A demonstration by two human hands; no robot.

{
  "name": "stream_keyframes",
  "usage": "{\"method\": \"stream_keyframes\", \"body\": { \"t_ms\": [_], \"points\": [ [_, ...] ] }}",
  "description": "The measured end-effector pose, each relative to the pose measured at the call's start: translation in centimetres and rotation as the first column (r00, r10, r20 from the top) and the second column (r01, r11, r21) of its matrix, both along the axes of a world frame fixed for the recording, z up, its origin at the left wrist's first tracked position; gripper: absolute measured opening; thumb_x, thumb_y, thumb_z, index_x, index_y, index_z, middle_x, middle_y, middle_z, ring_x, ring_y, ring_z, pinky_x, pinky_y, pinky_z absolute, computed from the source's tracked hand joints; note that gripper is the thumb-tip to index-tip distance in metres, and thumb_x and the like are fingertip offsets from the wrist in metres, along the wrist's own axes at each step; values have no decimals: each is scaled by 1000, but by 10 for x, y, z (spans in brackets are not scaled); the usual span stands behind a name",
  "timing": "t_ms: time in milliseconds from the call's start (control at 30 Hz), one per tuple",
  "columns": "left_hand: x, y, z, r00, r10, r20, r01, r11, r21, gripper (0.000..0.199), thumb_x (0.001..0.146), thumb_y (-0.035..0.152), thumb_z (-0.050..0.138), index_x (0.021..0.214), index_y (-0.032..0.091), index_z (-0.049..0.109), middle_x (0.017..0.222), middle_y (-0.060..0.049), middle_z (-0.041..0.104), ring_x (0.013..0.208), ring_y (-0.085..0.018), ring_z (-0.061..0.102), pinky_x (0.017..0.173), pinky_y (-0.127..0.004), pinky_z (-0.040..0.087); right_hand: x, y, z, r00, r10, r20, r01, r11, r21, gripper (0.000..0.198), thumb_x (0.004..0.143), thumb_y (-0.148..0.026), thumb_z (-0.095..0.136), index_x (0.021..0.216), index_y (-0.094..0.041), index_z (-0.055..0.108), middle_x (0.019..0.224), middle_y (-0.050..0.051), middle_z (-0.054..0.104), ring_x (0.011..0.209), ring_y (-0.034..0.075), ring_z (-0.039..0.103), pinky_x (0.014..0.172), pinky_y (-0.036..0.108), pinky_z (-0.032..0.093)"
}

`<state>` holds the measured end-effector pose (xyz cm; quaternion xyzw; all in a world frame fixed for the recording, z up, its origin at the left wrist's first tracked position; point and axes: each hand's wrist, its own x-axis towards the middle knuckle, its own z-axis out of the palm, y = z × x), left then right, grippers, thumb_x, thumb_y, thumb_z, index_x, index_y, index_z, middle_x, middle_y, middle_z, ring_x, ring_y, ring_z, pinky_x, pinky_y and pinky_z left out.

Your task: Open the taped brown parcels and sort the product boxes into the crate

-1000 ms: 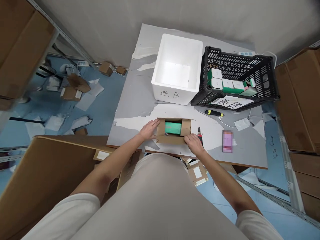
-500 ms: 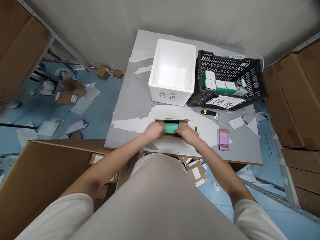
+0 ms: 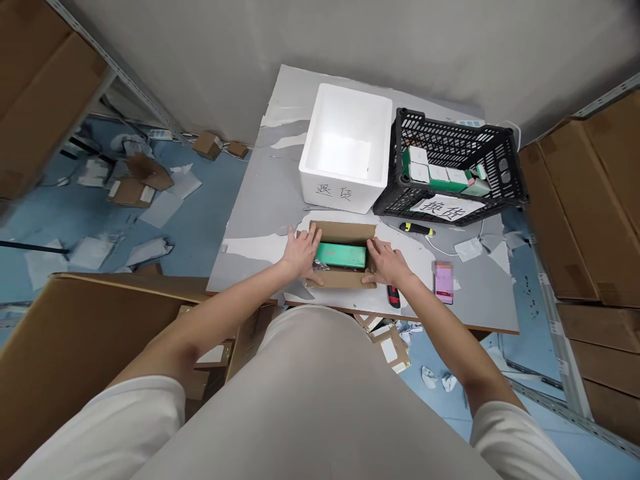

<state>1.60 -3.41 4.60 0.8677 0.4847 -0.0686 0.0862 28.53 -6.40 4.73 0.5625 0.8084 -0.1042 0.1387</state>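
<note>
A small cardboard box [image 3: 345, 279] stands on the table with its long flaps folded outward. Inside it lies a green box [image 3: 344, 255], with something crinkled and dark at its left end. My left hand [image 3: 301, 255] spans the cardboard box's left end, fingers spread, thumb on the near flap and fingertips at the far flap. At the right end my right hand [image 3: 387, 262] rests the same way, its fingers apart. Neither hand touches the green box. Just below my right hand lies a red and black box cutter [image 3: 394, 297].
Behind are a white foam box [image 3: 345, 190] and a black crate [image 3: 455, 207] holding several green-and-white boxes. A yellow and black cutter [image 3: 417, 229] and a phone [image 3: 443, 283] lie to the right. A large carton [image 3: 100, 333] stands at the lower left, against the table.
Both hands have moved from inside the cardboard box out to its ends, and their fingers have spread. The long flaps now lie wider apart, and more of the green box shows.
</note>
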Motion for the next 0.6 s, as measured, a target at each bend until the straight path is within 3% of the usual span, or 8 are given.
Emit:
{"method": "stream_keyframes", "body": {
  "t_ms": [67, 133, 233, 300, 367, 433, 533, 600],
  "points": [
    [-14, 3, -13, 1000, -21, 1, 21, 998, -52, 134, 45, 77, 66, 148, 9, 16, 154, -25, 7, 132, -47, 24, 106, -66, 4, 13, -3, -16, 996, -26, -81, 21, 998, -65, 124, 58, -66, 71, 150, -15, 6, 153, 24, 16, 129, 39, 35, 93, 48, 36],
    [-26, 8, -28, 998, -53, 24, 55, 994, -97, 137, 46, 77, 66, 149, 9, 8, 155, -24, 5, 137, -46, 15, 107, -64, 7, 22, -4, -34, 984, -26, -178, 11, 996, -87, 131, 57, -63, 73, 150, -15, -6, 154, 24, 11, 130, 38, 34, 94, 48, 36],
    [-35, 13, -47, 994, -77, 81, 86, 990, -113, 142, 45, 76, 67, 148, 5, 2, 154, -26, 6, 140, -44, 4, 108, -61, 8, 29, -4, -52, 959, -37, -281, 13, 996, -86, 135, 57, -58, 75, 148, -14, -14, 155, 25, 9, 133, 37, 31, 98, 46, 34],
    [-36, 15, -53, 992, -71, 107, 81, 992, -98, 142, 46, 76, 68, 148, 2, 2, 154, -27, 5, 141, -43, 1, 110, -60, 6, 32, -4, -53, 956, -55, -287, 32, 996, -84, 135, 58, -58, 75, 148, -13, -14, 155, 25, 9, 135, 36, 28, 100, 46, 33],
    [-34, 16, -54, 992, -60, 112, 70, 994, -84, 143, 45, 76, 68, 148, 1, 3, 154, -26, 5, 142, -42, -1, 111, -59, 1, 34, -3, -46, 967, -58, -249, 43, 997, -64, 130, 59, -61, 73, 150, -12, -6, 155, 25, 10, 137, 37, 24, 102, 49, 30],
    [-32, 17, -52, 993, -58, 107, 67, 995, -77, 144, 44, 76, 69, 148, 2, 3, 154, -26, 5, 142, -42, -2, 111, -59, -2, 32, 0, -32, 977, -41, -209, 43, 999, 4, 111, 67, -63, 66, 149, -12, 11, 153, 23, 18, 137, 38, 24, 104, 53, 24],
    [-29, 19, -49, 994, -61, 89, 68, 995, -76, 144, 42, 75, 70, 148, 2, 4, 154, -26, 5, 142, -42, -4, 110, -61, -5, 15, 10, -15, 985, 56, -166, -38, 993, 111, 67, 84, -48, 55, 138, -13, 38, 140, 20, 45, 129, 32, 38, 106, 51, 20],
    [-27, 19, -47, 996, -59, 71, 65, 995, -78, 143, 43, 74, 70, 148, 2, 5, 154, -26, 5, 141, -43, -4, 109, -62, -5, -4, 19, -14, 990, 123, -71, -114, 987, 109, 57, 81, -37, 60, 131, -12, 45, 124, 20, 59, 118, 30, 48, 106, 49, 21]
  ]
}}
